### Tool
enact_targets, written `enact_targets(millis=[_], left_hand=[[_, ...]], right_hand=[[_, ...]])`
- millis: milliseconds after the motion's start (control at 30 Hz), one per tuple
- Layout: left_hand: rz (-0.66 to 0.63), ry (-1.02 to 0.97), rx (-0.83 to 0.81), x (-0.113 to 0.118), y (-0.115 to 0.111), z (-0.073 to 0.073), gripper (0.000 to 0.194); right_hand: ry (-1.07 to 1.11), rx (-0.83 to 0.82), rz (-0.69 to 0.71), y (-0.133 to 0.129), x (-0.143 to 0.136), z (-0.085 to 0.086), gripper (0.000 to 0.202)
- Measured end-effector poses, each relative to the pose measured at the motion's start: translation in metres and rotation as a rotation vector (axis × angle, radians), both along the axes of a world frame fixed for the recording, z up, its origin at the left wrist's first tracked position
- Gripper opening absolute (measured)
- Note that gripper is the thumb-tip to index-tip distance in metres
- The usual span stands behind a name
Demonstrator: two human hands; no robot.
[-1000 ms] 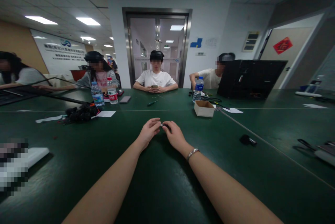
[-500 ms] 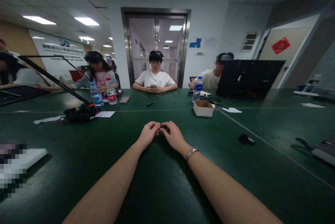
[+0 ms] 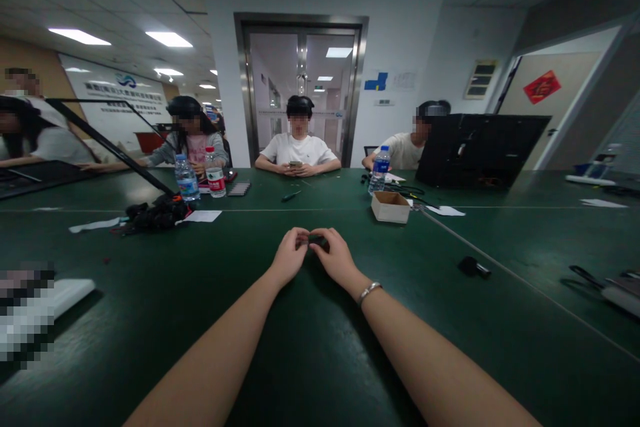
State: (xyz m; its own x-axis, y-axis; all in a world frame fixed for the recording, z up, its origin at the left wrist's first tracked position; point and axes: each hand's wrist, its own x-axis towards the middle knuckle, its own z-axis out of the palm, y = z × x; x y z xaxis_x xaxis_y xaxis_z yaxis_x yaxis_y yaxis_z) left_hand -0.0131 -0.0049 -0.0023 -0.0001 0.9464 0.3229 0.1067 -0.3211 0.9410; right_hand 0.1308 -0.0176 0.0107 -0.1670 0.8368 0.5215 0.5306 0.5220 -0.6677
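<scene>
Two hands meet over the green table (image 3: 310, 347): left hand (image 3: 289, 255) and right hand (image 3: 336, 256) pinch one small dark part (image 3: 315, 238) between fingertips. Beyond it stand one cardboard box (image 3: 391, 206) and three water bottles; bare tabletop lies around the part

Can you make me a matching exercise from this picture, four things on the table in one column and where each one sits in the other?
Things
1. cardboard box
2. small dark part
3. water bottle
4. bracelet

Places
A. on the right wrist
B. far left of the table
C. pinched between both hands
D. right of centre, beyond the hands

Pairs: 1-D, 2-C, 3-B, 4-A
</scene>
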Motion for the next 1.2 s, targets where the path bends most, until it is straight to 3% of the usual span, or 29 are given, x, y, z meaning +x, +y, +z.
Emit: enact_targets(millis=[133,200,300,433,567,633,800,867,967,1067,1200], left_hand=[[0.059,-0.070,-0.176,-0.002,0.003,0.000,0.022],[0.029,-0.028,-0.227,-0.003,0.004,0.000,0.026],[-0.039,-0.004,-0.145,-0.004,0.000,0.000,0.024],[-0.053,-0.131,-0.081,-0.006,-0.002,0.005,0.052],[-0.035,-0.146,-0.284,-0.005,0.000,0.008,0.035],[-0.062,-0.093,-0.328,-0.005,0.001,0.009,0.035],[-0.136,-0.083,-0.187,-0.010,-0.002,0.009,0.025],[-0.137,-0.139,-0.139,-0.012,-0.003,0.009,0.033],[-0.101,-0.239,-0.247,-0.011,-0.002,0.010,0.033],[-0.083,-0.151,-0.368,-0.006,-0.001,0.010,0.030],[-0.117,-0.076,-0.233,-0.006,-0.004,0.011,0.024]], right_hand=[[0.002,-0.004,-0.007,-0.001,0.000,0.001,0.017],[-0.005,-0.001,0.002,-0.002,-0.001,0.002,0.017],[0.007,-0.006,0.001,-0.001,0.000,0.002,0.016],[0.048,-0.007,-0.019,0.003,0.001,-0.002,0.016],[0.045,-0.009,-0.004,0.004,0.001,-0.004,0.017],[0.033,-0.013,-0.001,0.004,0.000,-0.004,0.017],[0.036,-0.002,0.001,0.004,0.000,-0.005,0.019],[0.051,-0.005,0.003,0.005,0.000,-0.005,0.019],[0.052,-0.004,0.008,0.005,0.000,-0.005,0.019],[0.039,0.018,0.003,0.004,-0.001,-0.005,0.018],[0.056,0.037,0.005,0.005,-0.001,-0.006,0.018]])
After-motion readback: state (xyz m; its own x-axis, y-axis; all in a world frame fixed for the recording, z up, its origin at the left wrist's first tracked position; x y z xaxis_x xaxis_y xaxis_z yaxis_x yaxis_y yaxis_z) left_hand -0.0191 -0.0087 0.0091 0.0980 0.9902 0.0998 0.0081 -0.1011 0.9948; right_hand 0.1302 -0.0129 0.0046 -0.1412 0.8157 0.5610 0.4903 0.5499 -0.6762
